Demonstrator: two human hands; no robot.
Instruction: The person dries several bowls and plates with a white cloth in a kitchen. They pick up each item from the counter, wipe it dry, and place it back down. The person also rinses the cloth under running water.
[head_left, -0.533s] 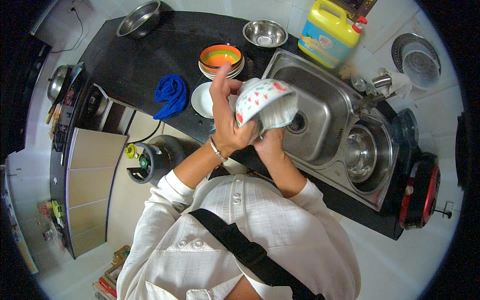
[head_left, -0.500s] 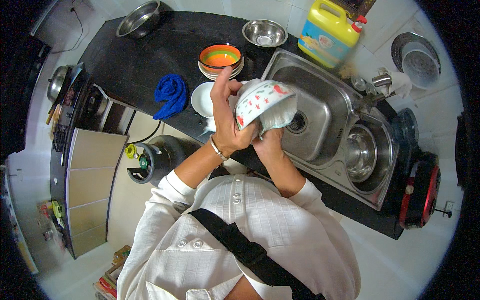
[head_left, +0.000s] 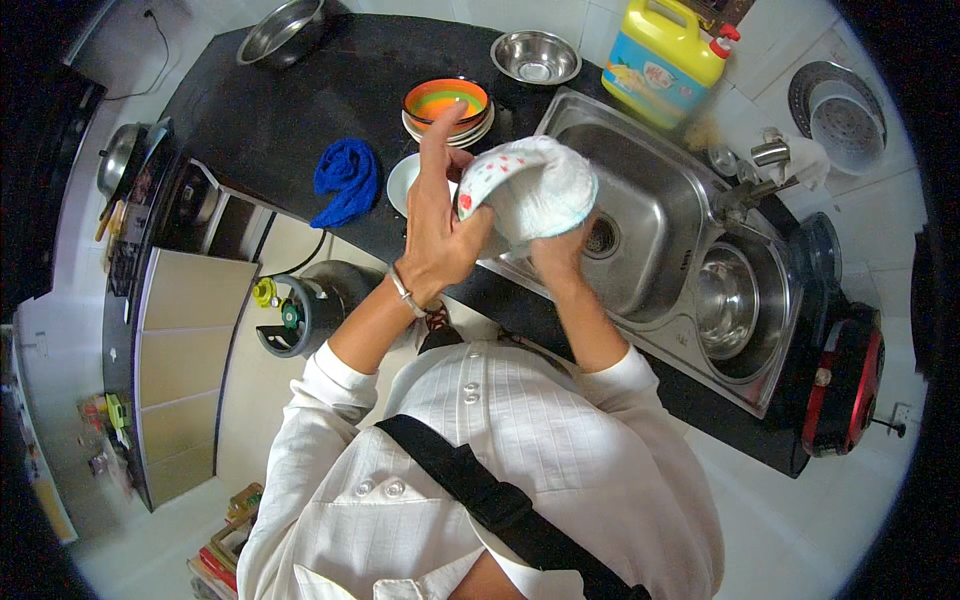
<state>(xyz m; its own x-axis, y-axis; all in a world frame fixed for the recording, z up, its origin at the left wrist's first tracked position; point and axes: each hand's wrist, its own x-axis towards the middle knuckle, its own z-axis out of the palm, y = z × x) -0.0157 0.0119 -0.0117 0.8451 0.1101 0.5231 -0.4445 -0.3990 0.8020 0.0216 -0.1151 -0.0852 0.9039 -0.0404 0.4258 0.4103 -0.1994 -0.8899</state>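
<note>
A white bowl with a red and green pattern (head_left: pixel 488 174) is tilted on its side over the counter edge beside the sink. My left hand (head_left: pixel 438 235) grips its rim with the thumb, while the index finger stretches up and away. Against the bowl my right hand (head_left: pixel 562 252) presses a white cloth (head_left: pixel 553 190), which covers much of the bowl and hides most of those fingers. Just behind my left hand a white dish (head_left: pixel 402 186) lies on the counter, partly hidden. Beyond it, an orange and green bowl (head_left: pixel 424 98) tops a stack of white dishes.
The steel sink (head_left: pixel 650 235) is at right, with a metal bowl (head_left: pixel 728 300) in its smaller basin. A blue cloth (head_left: pixel 345 178), another metal bowl (head_left: pixel 536 58) and a yellow jug (head_left: pixel 664 62) stand on the black counter (head_left: pixel 270 130). A gas cylinder (head_left: pixel 325 300) stands below.
The bowl has turned in my hands, and the cloth now covers more of it. My right hand has shifted slightly right and up; my left hand has moved slightly left.
</note>
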